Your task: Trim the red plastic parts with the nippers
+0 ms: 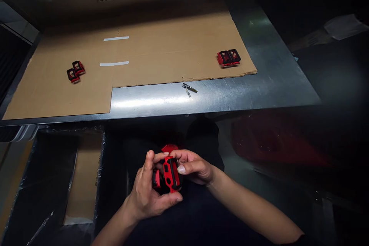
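Note:
Over my lap, my left hand (147,192) and my right hand (194,166) hold a red and black plastic part (170,175) between them. Its red side has cut-out holes, and a black rim frames a red inside. My left thumb presses its lower end while the left fingers curl round the far side. The right thumb rests on the black rim, with the right fingers near its top. Another red and black piece (156,178) shows inside my left palm, partly hidden. Behind the fingertips a red piece (170,148) sticks up; I cannot tell whether it is attached.
Cardboard (167,54) covers much of the metal table (219,96). Two similar parts (76,71) lie at its left, two more (229,57) at its right. A small metal tool (190,87) lies near the front edge. A dark-lined box (54,177) stands at lower left.

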`<action>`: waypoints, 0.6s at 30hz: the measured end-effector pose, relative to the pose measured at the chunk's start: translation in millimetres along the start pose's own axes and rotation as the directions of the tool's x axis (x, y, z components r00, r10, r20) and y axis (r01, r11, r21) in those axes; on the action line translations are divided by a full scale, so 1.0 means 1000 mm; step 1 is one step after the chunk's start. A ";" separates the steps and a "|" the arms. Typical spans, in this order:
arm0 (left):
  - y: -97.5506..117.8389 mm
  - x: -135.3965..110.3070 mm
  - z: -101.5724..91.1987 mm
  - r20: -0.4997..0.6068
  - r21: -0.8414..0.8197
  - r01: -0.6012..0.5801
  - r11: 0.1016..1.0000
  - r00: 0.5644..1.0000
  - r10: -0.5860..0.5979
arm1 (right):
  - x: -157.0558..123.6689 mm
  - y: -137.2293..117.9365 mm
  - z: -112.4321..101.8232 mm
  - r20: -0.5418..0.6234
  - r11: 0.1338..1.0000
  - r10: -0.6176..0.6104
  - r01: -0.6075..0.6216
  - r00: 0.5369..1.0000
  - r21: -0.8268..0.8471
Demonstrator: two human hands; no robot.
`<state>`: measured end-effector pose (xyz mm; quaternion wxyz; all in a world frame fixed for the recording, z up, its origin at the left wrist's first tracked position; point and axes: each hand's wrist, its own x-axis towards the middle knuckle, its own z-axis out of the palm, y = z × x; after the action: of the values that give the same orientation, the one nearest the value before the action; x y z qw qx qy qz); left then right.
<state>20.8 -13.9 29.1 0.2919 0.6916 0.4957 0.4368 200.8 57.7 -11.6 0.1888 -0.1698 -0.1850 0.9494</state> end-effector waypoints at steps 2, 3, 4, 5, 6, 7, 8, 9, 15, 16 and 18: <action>0.000 0.001 0.001 0.002 -0.017 0.001 1.000 1.000 -0.001 | 0.001 0.000 0.000 0.013 1.000 0.017 -0.017 1.000 0.004; 0.001 0.001 0.001 0.002 -0.022 -0.003 1.000 1.000 0.003 | 0.001 0.000 0.000 0.019 1.000 0.025 -0.025 1.000 0.007; 0.001 0.001 0.001 0.002 -0.024 -0.007 1.000 1.000 0.007 | 0.001 0.000 -0.001 0.026 0.999 0.031 -0.031 0.999 0.010; 0.001 0.001 0.001 0.000 -0.021 -0.007 1.000 1.000 0.007 | 0.002 0.001 -0.001 0.032 0.999 0.034 -0.034 0.999 0.015; 0.001 0.001 0.001 -0.002 -0.015 -0.006 1.000 1.000 0.006 | 0.002 0.001 -0.001 0.038 0.999 0.036 -0.036 0.999 0.019; 0.001 0.000 0.001 -0.004 -0.010 -0.002 1.000 1.000 0.002 | 0.002 0.002 -0.002 0.042 0.999 0.035 -0.036 0.999 0.023; 0.001 0.000 0.001 -0.003 -0.010 0.007 1.000 1.000 -0.007 | 0.002 0.002 -0.002 0.046 0.999 0.035 -0.037 0.998 0.025; 0.001 0.000 0.001 -0.002 -0.014 0.018 1.000 1.000 -0.018 | 0.002 0.003 -0.003 0.048 0.999 0.038 -0.040 0.998 0.028; 0.000 -0.003 0.001 -0.008 -0.015 0.072 0.997 0.997 -0.072 | 0.003 0.006 -0.005 0.056 0.996 0.059 -0.063 0.997 0.068; 0.000 -0.003 0.001 -0.009 -0.013 0.079 0.997 0.997 -0.079 | 0.004 0.006 -0.006 0.058 0.996 0.058 -0.062 0.997 0.068; -0.001 -0.004 0.001 -0.007 -0.014 0.096 0.995 0.995 -0.096 | 0.005 0.007 -0.006 0.068 0.996 0.054 -0.059 0.996 0.064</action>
<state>20.7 -17.6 27.0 0.3153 0.6632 0.5263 0.4286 197.2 55.2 -21.5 0.1611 -0.1373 -0.1548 0.9650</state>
